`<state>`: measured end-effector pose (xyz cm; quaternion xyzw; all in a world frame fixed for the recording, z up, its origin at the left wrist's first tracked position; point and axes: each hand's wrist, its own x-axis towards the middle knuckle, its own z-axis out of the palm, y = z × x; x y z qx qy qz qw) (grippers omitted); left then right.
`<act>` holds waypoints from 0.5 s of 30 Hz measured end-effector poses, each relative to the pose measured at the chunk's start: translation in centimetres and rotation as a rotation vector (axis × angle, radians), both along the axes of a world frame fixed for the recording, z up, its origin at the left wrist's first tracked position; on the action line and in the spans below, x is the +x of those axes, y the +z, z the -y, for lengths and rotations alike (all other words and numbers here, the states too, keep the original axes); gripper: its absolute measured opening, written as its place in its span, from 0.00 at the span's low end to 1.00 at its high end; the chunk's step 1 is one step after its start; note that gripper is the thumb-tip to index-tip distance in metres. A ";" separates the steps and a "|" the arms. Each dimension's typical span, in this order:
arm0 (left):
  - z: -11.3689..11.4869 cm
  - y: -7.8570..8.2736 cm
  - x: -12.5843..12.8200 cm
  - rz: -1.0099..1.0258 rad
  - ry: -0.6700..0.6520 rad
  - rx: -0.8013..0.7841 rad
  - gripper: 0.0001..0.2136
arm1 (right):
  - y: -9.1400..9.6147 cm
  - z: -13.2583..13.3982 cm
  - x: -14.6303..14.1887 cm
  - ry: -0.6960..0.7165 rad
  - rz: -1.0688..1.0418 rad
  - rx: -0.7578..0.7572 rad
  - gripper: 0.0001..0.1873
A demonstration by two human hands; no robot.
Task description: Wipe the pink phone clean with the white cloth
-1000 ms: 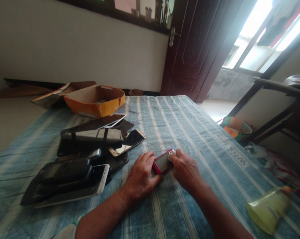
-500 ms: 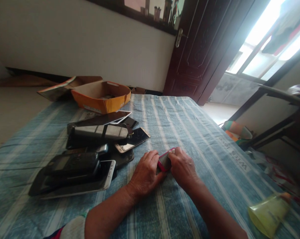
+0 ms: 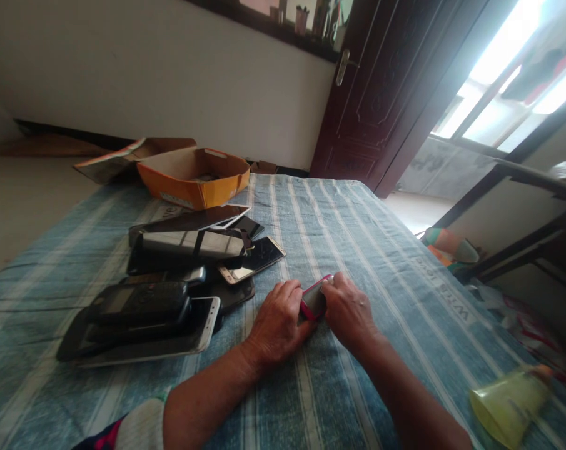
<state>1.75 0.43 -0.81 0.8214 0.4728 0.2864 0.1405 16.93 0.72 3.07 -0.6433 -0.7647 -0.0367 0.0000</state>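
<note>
A small phone (image 3: 314, 301) with a pink edge and a greyish face lies on the striped cloth in front of me. My left hand (image 3: 277, 324) grips its left side, thumb along the near edge and fingers at the far edge. Closed fingers of my right hand (image 3: 351, 310) press on the phone's right part. A bit of a small white wad, like tissue or cloth, shows at those fingertips; most of it is hidden. To the left of my hands, a gold-edged phone (image 3: 259, 257) rests against a pile of dark phones (image 3: 189, 247).
Nearer on the left, a black handset (image 3: 139, 304) sits on a white-edged phone (image 3: 206, 328). An orange cardboard box (image 3: 193, 192) with its lid open stands at the table's far left. A yellowish translucent cup (image 3: 508, 403) lies at the lower right. Beyond the table is a dark red door (image 3: 367, 106).
The camera view has shifted slightly. Both hands stay on the pink-edged phone, with the right hand's fingers changing position only a little.
</note>
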 end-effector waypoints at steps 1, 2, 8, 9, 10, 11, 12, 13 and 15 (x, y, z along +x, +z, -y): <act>0.0 0.0 0.0 -0.001 -0.001 0.003 0.16 | 0.2 -0.4 -0.3 -0.001 0.005 -0.008 0.13; 0.0 0.0 0.0 0.000 -0.002 0.006 0.16 | 0.3 -0.7 -0.5 -0.001 0.009 -0.016 0.13; 0.1 0.0 0.0 -0.011 0.000 -0.004 0.16 | 0.2 -0.3 -0.3 0.021 0.009 -0.010 0.14; 0.0 0.0 0.0 -0.013 -0.001 -0.007 0.16 | 0.1 -0.1 -0.1 0.022 0.006 -0.004 0.14; 0.0 0.0 0.0 -0.013 -0.004 -0.010 0.15 | 0.1 0.0 -0.1 0.022 0.001 0.001 0.14; 0.0 -0.1 0.0 -0.010 -0.005 -0.011 0.15 | 0.1 0.0 -0.1 0.020 -0.004 0.003 0.14; 0.0 -0.1 0.0 -0.004 -0.006 -0.010 0.15 | 0.1 -0.1 -0.2 0.018 -0.011 0.000 0.14; 0.0 -0.1 0.0 0.006 -0.006 -0.004 0.15 | 0.2 -0.2 -0.4 0.022 -0.019 -0.007 0.14; 0.0 -0.2 0.0 0.031 -0.013 0.011 0.15 | 0.4 -0.4 -1.0 0.048 -0.031 -0.019 0.13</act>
